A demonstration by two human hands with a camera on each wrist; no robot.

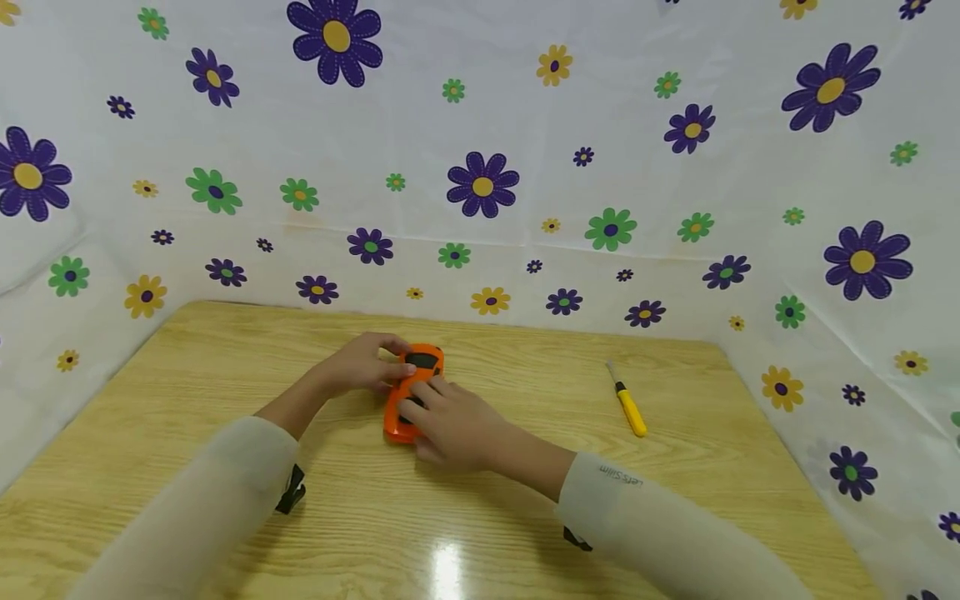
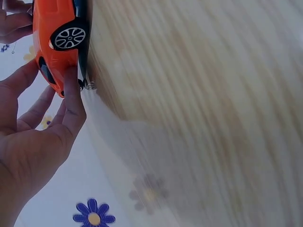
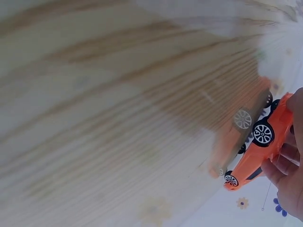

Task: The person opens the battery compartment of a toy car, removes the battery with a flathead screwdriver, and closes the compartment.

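Observation:
Both hands are on an orange toy car [image 1: 403, 390] with dark windows, which stands on the wooden table left of its middle. The left hand [image 1: 360, 364] grips the car's far end, its thumb on one side and fingers round the other, as the left wrist view shows. At the nearer half, the right hand [image 1: 459, 427] holds the car with fingers bent over its roof and side. Silver-spoked black wheels [image 3: 263, 133] show in the right wrist view, and the car's underside is hidden.
To the right on the table [image 1: 517, 367] lies a screwdriver [image 1: 630, 408] with a yellow handle, its metal tip pointing away. A white flower-printed cloth [image 1: 420, 108] hangs behind the table and along both sides.

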